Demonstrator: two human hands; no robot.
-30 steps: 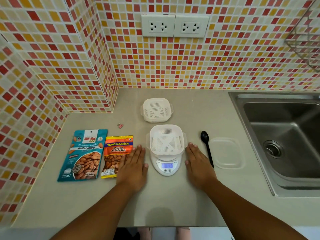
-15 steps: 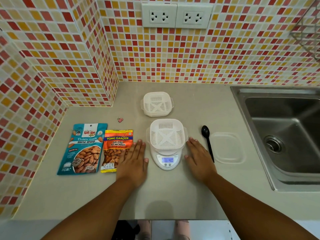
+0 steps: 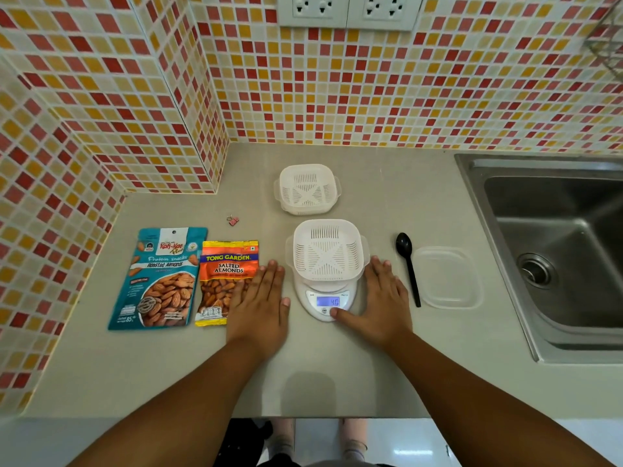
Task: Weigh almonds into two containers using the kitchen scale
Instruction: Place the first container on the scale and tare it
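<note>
**Two flat hands flanking the loaded scale**

Two hands are lying palm-down on the counter (image 3: pixel 337 382), fingers straight and holding nothing. The left hand (image 3: pixel 259 308) is resting just left of the kitchen scale (image 3: pixel 325 298), its outer fingers overlapping the salted almonds packet (image 3: pixel 225 281). The right hand (image 3: pixel 379 306) is lying just right of the scale, its thumb now reaching onto the scale's front edge below the lit display; half a second ago that thumb was lying clear of it. A white slotted container (image 3: pixel 328 252) is sitting on the scale; the second container (image 3: pixel 307 188) is standing behind it, nearer the counter's back edge. A roasted almonds bag (image 3: pixel 160 278) is lying left of the packet. A black spoon (image 3: pixel 408 264) and clear lid (image 3: pixel 446 278) are lying between the right hand and the sink (image 3: pixel 556 251). A small pink clip (image 3: pixel 232 220) is sitting behind the packets.
</note>
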